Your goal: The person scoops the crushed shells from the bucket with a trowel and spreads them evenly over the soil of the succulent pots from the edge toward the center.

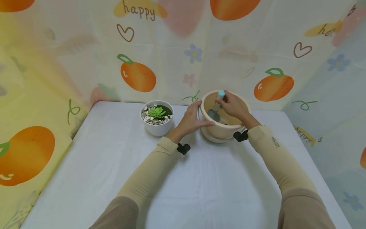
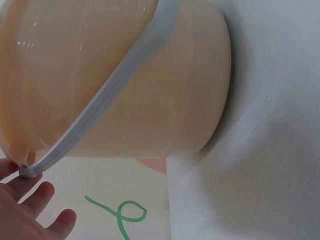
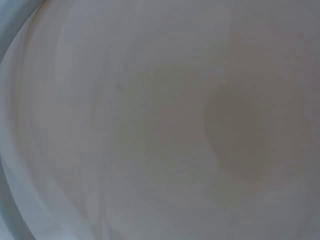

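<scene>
A cream-coloured bucket [image 1: 218,131] with a pale handle [image 2: 107,92] stands at the back of the table, right of centre. My left hand [image 1: 190,119] is at its left side, thumb stretched along the front below the rim. In the left wrist view my fingers [image 2: 37,197] touch the rim where the handle joins it. Reaching over the bucket's right side, my right hand [image 1: 233,105] grips a scoop-like tool [image 1: 218,101] by its blue-tipped handle. The tool's rounded grey-blue head [image 1: 213,115] is inside the bucket. The right wrist view shows only a blurred pale wall.
Left of the bucket stands a white pot [image 1: 157,129] with a green succulent [image 1: 157,112] and pebbles, close by my left wrist. A white cloth covers the table [image 1: 200,187]. Behind it hangs a printed curtain [image 1: 168,57], right by the bucket.
</scene>
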The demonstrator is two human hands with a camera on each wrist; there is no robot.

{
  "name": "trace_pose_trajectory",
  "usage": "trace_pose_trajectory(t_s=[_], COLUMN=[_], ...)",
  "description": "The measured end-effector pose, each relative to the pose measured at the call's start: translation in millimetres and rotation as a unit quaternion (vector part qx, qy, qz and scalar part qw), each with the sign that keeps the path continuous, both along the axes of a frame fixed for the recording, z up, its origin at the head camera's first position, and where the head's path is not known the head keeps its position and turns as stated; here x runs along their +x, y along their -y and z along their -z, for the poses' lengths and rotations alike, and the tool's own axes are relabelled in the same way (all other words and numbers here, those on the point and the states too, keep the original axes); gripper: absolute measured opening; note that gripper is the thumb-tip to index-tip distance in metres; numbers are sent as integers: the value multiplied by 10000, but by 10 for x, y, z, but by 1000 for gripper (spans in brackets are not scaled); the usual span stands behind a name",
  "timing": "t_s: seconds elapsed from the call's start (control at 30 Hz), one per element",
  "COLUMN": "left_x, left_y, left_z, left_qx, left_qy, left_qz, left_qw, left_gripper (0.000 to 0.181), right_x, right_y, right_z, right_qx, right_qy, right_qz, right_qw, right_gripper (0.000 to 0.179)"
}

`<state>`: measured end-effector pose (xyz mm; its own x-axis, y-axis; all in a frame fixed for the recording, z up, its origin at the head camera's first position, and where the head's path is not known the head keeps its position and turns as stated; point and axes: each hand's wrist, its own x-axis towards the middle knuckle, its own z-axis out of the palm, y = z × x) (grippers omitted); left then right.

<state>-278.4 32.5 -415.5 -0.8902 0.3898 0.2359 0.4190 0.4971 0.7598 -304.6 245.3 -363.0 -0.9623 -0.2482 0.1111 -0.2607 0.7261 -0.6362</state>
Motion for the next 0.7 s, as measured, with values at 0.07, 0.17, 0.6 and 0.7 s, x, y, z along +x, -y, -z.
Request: trace_pose_trajectory(t_s=[0.07,0.17,0.6,0.7], left_x=[-2,-7,0,-6], left_y=[-12,-28,-39,-51], left_z=[5,20,4,1], left_qx=[-17,-56,-162,-115], left_qy=[-10,-91,-39,-24], left_qz=[-23,-130,-266,-207], left_qw=[10000,9999,9995,9997], left_gripper=[107,107,108,108], right_x=[-5,-17,-15,-29], right_y=[-15,-53,-120,-78], right_z=[7,29,8,20], right_qx=[-74,-344,-1390,-1109], right_qy=[-35,72,1287,1136], right_qz=[-205,-528,-297,72], right_qw=[9998,9980,9814,9873], right_gripper=[29,26,27,24])
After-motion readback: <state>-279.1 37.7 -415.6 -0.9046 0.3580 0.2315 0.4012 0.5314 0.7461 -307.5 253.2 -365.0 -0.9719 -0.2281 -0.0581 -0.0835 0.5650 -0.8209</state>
